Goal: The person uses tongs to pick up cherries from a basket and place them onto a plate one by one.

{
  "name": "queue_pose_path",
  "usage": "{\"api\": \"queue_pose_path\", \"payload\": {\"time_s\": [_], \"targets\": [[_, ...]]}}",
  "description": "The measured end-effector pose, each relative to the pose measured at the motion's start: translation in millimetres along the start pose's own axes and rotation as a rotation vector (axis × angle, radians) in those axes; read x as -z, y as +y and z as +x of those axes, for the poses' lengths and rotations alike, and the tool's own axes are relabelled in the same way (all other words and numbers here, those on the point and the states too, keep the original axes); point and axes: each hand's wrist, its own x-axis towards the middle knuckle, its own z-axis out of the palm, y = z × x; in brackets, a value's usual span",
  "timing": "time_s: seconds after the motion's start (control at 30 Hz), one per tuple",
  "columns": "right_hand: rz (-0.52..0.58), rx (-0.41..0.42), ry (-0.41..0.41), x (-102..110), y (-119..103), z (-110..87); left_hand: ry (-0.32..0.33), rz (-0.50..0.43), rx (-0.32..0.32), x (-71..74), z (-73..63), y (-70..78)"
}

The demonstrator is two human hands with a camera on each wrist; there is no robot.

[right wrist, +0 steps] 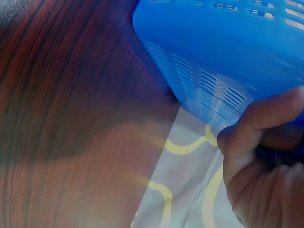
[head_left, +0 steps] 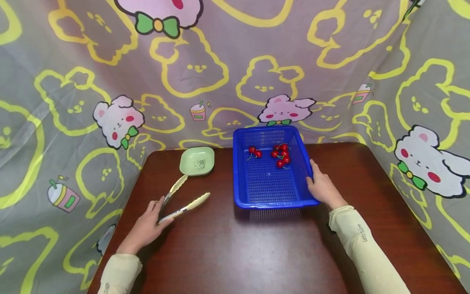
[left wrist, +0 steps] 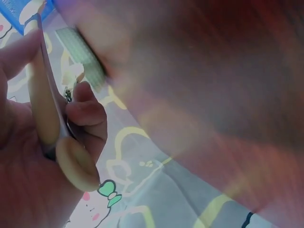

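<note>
My left hand point(head_left: 147, 224) holds a pair of tongs point(head_left: 197, 202) with cream tips, its two arms spread apart. In the left wrist view, the fingers and thumb curl about the tongs point(left wrist: 42, 102) near the hinge end. A pale green dish point(head_left: 186, 165) lies just beyond the tong tips. On the right, my right hand point(head_left: 324, 188) grips the side rim of a blue plastic basket point(head_left: 277, 204), thumb at the rim. Inside the basket are several red cherries point(head_left: 287, 160) with stems, most grouped toward the back right, a few at back left.
The dark brown wooden table point(head_left: 220, 249) reflects light near its front. Behind it and at both sides hangs a grey cartoon-print cloth point(head_left: 220, 53), close to the table's edges. The basket and dish both stand toward the back edge.
</note>
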Motion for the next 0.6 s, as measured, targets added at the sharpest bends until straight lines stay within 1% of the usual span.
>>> {"api": "queue_pose_path", "payload": {"time_s": [0.13,0.3,0.47,0.6], "targets": [[0.002,-0.007,-0.001,1.2,-1.1,0.2,-0.011,0.003,-0.010,6.2,2.2,4.8],[-0.004,-0.004,0.000,1.7,-2.4,1.3,-0.015,0.005,-0.027,12.1,8.5,10.9],[-0.007,0.007,0.017,1.3,-3.1,1.5,-0.021,0.002,-0.038,16.7,17.1,20.3],[-0.010,0.013,0.025,0.7,-2.2,1.5,-0.029,0.001,-0.043,20.7,26.8,29.0]]}}
